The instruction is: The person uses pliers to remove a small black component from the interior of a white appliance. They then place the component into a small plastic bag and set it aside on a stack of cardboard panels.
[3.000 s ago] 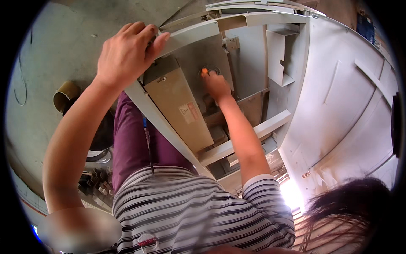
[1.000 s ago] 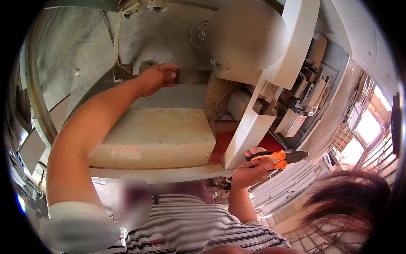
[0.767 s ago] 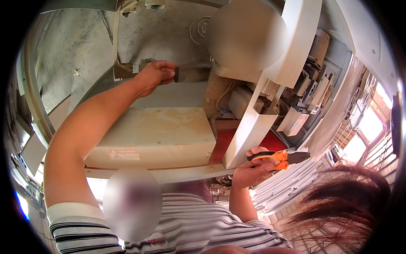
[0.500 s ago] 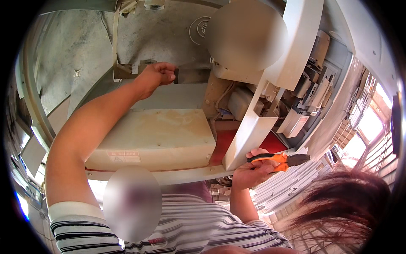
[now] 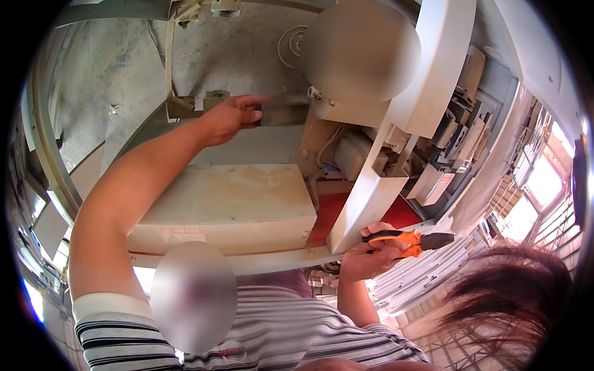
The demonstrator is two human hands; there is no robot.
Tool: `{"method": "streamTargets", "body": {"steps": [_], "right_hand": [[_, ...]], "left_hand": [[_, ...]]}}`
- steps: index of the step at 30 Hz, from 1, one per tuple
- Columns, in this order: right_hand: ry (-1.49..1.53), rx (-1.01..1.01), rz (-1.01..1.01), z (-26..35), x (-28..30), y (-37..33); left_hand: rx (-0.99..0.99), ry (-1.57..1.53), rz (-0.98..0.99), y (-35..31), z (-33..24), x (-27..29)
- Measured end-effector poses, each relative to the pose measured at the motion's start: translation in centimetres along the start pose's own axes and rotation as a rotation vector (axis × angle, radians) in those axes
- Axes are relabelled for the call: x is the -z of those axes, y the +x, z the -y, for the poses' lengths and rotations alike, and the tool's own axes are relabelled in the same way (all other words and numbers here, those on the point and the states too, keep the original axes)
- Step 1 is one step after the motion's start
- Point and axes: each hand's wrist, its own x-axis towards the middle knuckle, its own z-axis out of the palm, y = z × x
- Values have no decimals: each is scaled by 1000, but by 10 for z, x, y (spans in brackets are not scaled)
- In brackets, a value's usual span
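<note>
Ahead and to the left, my left hand [image 5: 232,117] has its thumb against the end of a dark flat strip [image 5: 284,115] above the machine's grey panel. The index finger stretches along the strip's far side and looks smeared. I cannot tell what the strip belongs to. At the lower right, my right hand [image 5: 369,255] is closed round the orange and black handles of a pair of pliers [image 5: 416,241]. The dark jaws point right, away from the strip.
A cream metal box [image 5: 235,191] with a warning label sits below my left forearm. A pale upright post [image 5: 365,210] stands beside my right hand. Behind it are dusty machine parts [image 5: 458,136] and a red surface [image 5: 399,210]. A blurred round patch hides the upper middle.
My left hand has shifted slightly right, and its index finger now reaches out further along the strip. My right hand with the pliers is nearly still.
</note>
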Motion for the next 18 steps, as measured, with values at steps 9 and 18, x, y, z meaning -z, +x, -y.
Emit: {"method": "streamTargets", "body": {"steps": [9, 18], "right_hand": [[-42, 5, 9, 0, 0, 0], [-239, -47, 7, -2, 9, -2]], "left_hand": [[-15, 100, -47, -5, -2, -4], [167, -393, 34, 33, -8, -13]]}}
